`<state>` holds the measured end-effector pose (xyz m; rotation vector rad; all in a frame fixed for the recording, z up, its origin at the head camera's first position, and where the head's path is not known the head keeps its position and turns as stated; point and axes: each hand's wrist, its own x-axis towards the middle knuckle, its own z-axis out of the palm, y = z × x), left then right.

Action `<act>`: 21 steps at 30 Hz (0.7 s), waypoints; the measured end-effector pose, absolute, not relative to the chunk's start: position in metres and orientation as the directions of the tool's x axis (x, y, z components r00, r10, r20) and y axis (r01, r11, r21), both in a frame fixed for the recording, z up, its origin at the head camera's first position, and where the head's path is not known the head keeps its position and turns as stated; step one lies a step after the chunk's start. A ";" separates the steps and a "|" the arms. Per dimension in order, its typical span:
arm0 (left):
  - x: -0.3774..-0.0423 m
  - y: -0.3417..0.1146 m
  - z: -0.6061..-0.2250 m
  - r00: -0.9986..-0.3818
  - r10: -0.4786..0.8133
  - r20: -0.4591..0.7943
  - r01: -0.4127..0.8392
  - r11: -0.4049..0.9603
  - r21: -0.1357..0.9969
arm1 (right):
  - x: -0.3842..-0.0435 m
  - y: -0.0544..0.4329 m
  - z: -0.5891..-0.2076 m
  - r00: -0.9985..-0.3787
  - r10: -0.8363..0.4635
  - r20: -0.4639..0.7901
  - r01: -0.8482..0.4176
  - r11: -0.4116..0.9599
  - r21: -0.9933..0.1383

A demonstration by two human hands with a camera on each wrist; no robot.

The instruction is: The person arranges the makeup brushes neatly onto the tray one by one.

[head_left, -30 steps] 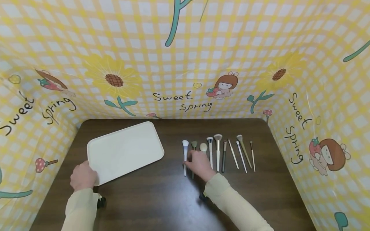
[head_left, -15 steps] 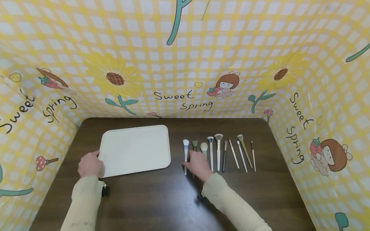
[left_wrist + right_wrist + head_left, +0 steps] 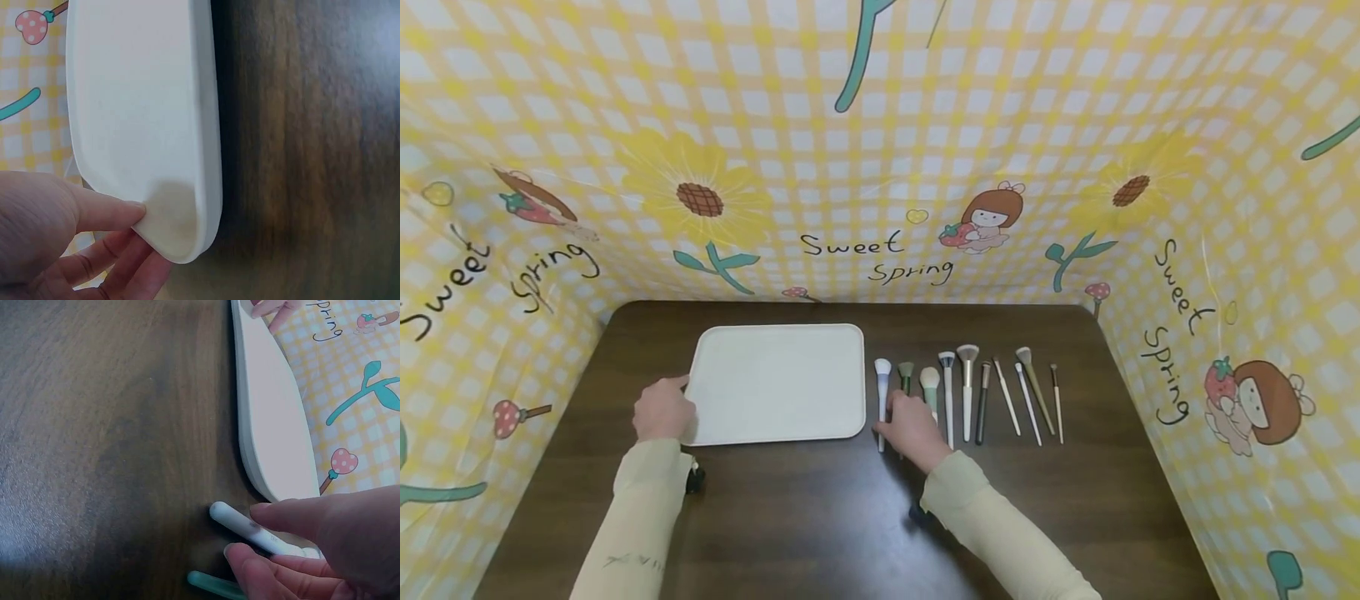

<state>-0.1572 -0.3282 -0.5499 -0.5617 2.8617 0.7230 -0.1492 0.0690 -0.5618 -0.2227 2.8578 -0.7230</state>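
Note:
A white rectangular tray (image 3: pixel 778 383) lies on the left part of the table. My left hand (image 3: pixel 664 410) grips its near-left corner. In the left wrist view the thumb (image 3: pixel 119 212) presses on top of the rim, with fingers curled beneath. My right hand (image 3: pixel 916 429) is low over the left end of a row of makeup brushes. Its thumb and fingers pinch the handle of the leftmost makeup brush (image 3: pixel 240 524), white with a bluish-white head. Beside it, a green-handled brush (image 3: pixel 215 584) is partly hidden under the fingers.
Several more makeup brushes stretch rightward, among them a fan-shaped one (image 3: pixel 967 392), a dark-handled one (image 3: pixel 982 408) and an olive-handled one (image 3: pixel 1036 392). A yellow checked cloth (image 3: pixel 820 167) surrounds the dark wooden table (image 3: pixel 805 517) at the back and sides.
My left hand has slid the tray to the right and turned it square to the table, bringing its right edge close to the leftmost brush. My right hand has stayed nearly in place.

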 end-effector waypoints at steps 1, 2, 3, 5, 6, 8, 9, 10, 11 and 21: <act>-0.158 -0.327 -0.550 -0.921 -0.321 -0.220 -0.388 0.814 0.433 | -0.149 0.069 -0.562 -0.972 -0.184 -0.147 -0.091 0.870 -0.484; -0.159 -0.325 -0.550 -0.921 -0.321 -0.220 -0.388 0.812 0.437 | -0.149 0.069 -0.562 -0.972 -0.179 -0.151 -0.085 0.871 -0.484; -0.160 -0.323 -0.549 -0.921 -0.321 -0.218 -0.387 0.809 0.442 | -0.149 0.069 -0.562 -0.973 -0.173 -0.153 -0.078 0.871 -0.486; -0.163 -0.319 -0.549 -0.922 -0.327 -0.209 -0.388 0.806 0.448 | -0.149 0.068 -0.561 -0.975 -0.165 -0.149 -0.075 0.873 -0.481; -0.164 -0.317 -0.549 -0.921 -0.332 -0.206 -0.390 0.803 0.451 | -0.149 0.068 -0.561 -0.975 -0.164 -0.150 -0.073 0.872 -0.484; -0.165 -0.313 -0.549 -0.918 -0.339 -0.203 -0.396 0.798 0.455 | -0.148 0.068 -0.560 -0.974 -0.165 -0.154 -0.068 0.867 -0.494; -0.166 -0.312 -0.549 -0.916 -0.344 -0.205 -0.401 0.795 0.456 | -0.148 0.067 -0.560 -0.974 -0.165 -0.158 -0.066 0.865 -0.497; -0.166 -0.311 -0.549 -0.914 -0.350 -0.207 -0.406 0.791 0.457 | -0.148 0.067 -0.561 -0.973 -0.165 -0.162 -0.065 0.867 -0.495; -0.166 -0.310 -0.550 -0.911 -0.355 -0.211 -0.413 0.787 0.458 | -0.149 0.067 -0.561 -0.972 -0.165 -0.165 -0.063 0.869 -0.491; -0.164 -0.311 -0.548 -0.903 -0.366 -0.225 -0.429 0.789 0.440 | -0.148 0.063 -0.561 -0.967 -0.170 -0.190 -0.056 0.870 -0.490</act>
